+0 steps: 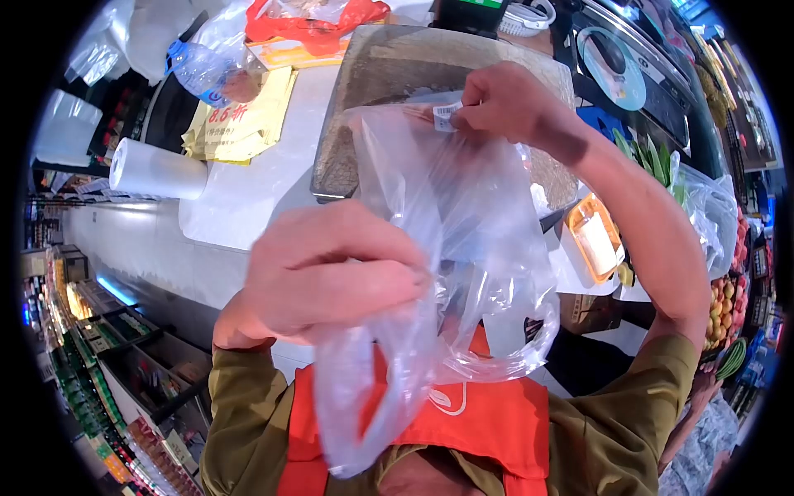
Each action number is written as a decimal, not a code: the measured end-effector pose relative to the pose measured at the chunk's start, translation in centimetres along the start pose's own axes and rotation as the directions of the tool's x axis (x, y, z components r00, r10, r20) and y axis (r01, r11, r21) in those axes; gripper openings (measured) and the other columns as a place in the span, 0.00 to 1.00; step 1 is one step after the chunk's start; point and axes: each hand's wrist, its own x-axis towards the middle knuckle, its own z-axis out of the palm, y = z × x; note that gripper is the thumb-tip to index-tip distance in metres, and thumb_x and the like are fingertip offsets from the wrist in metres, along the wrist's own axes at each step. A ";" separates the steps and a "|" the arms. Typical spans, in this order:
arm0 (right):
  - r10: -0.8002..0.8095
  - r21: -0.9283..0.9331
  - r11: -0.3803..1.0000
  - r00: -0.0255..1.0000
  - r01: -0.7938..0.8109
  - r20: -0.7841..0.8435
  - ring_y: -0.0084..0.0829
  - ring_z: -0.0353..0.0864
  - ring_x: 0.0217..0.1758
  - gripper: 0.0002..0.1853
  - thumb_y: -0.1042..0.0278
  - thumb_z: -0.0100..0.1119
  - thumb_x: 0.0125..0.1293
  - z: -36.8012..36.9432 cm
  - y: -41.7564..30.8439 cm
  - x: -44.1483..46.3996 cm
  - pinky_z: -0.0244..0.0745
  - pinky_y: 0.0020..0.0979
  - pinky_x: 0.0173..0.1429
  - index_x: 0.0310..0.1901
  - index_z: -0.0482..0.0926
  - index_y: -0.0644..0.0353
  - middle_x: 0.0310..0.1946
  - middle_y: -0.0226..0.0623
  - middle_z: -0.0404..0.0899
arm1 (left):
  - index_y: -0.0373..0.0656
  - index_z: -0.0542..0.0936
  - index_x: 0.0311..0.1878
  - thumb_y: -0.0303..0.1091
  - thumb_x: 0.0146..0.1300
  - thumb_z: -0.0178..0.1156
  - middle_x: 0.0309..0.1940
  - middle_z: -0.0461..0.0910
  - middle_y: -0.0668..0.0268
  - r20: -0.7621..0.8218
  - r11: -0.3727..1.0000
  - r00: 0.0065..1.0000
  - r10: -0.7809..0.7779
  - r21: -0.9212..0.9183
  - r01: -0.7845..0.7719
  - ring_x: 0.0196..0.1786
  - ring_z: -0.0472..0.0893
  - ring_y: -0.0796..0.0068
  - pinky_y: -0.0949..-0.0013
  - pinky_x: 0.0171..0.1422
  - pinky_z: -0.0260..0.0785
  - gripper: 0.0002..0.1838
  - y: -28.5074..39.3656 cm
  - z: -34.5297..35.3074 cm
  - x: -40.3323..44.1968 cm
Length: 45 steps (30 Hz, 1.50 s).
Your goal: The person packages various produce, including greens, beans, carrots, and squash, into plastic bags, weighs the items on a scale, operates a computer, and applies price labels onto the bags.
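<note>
A clear plastic bag (488,223) hangs in front of me, its lower edge and handles drooping over my red apron. My left hand (339,264) is closed on the bag near its handle, slightly blurred by motion. Above the grey worn board (389,66), my right hand (513,103) pinches a small white barcode label (447,116) by its edge, at the far side of the bag. Something brownish shows faintly beside the label; I cannot tell what it is. Whether the label is stuck to the bag is not clear.
Left on the white counter (240,202) are a white plastic roll (157,169), yellow printed sheets (244,116) and a plastic bottle (203,70). A red bag (318,31) lies behind. To the right are an orange tray with a label (594,240) and leafy greens (653,157).
</note>
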 end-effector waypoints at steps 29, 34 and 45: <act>0.556 -0.303 0.734 0.794 -0.608 -0.247 0.54 0.60 0.73 0.56 0.58 0.81 0.40 2.2 10.6 -29.4 0.58 0.45 0.75 0.72 0.60 0.58 0.71 0.50 0.60 | 0.26 0.76 0.55 0.42 0.73 0.48 0.46 0.79 0.56 -0.555 0.775 0.790 -0.261 0.368 0.514 0.34 0.74 0.82 0.79 0.38 0.66 0.24 2.3 -2.1 6.7; 0.615 -0.303 0.672 0.737 -0.676 -0.282 0.51 0.64 0.71 0.58 0.56 0.80 0.38 5.6 14.7 -28.8 0.60 0.47 0.73 0.73 0.57 0.56 0.70 0.49 0.63 | 0.27 0.78 0.48 0.31 0.69 0.54 0.22 0.66 0.71 -0.351 0.896 0.847 -0.399 0.049 0.442 0.23 0.63 0.86 0.79 0.27 0.55 0.14 4.8 -3.5 8.7; 0.466 -0.421 0.753 0.861 -0.506 -0.202 0.55 0.70 0.60 0.58 0.53 0.77 0.36 5.4 15.8 -28.1 0.61 0.50 0.67 0.73 0.57 0.55 0.57 0.49 0.70 | 0.29 0.77 0.53 0.30 0.57 0.62 0.27 0.82 0.52 -0.308 0.849 0.794 -0.524 -0.122 0.513 0.15 0.75 0.78 0.82 0.19 0.68 0.21 9.2 -2.4 11.6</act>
